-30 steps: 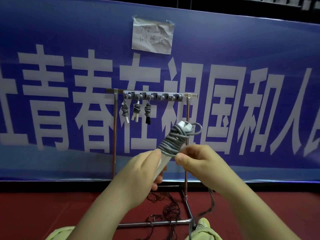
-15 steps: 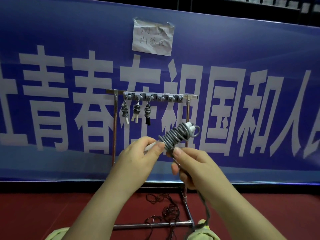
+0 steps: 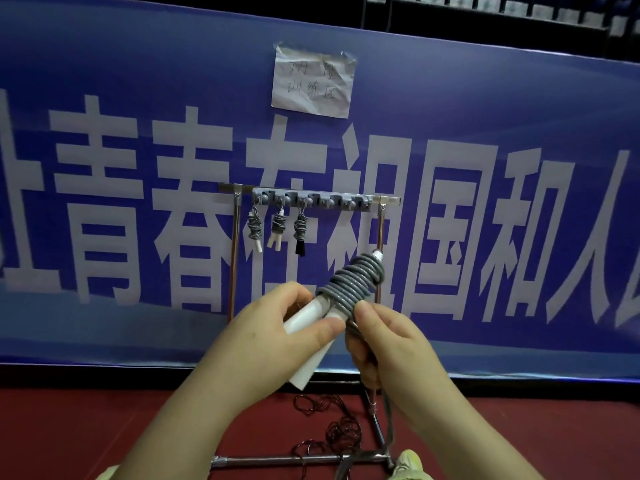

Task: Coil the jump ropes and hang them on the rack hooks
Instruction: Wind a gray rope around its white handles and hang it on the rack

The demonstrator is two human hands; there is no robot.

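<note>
**ropeguy:** Grey cord (image 3: 353, 284) is wound in tight turns round the two white handles (image 3: 308, 315), held up in front of the rack (image 3: 381, 237). My left hand (image 3: 277, 344) grips the handles, thumb across them. My right hand (image 3: 391, 344) pinches the loose tail (image 3: 389, 420) just under the coil.

**hookfan:** How does it handle?

**ropeguy:** Light, I'd guess, and springy, so the turns probably want to slide off the smooth plastic. I'd hold at the coil's lower edge and keep the tail taut. Three coiled ropes (image 3: 277, 225) already hang on the hook bar (image 3: 311, 199); the hooks to their right look free.
</note>
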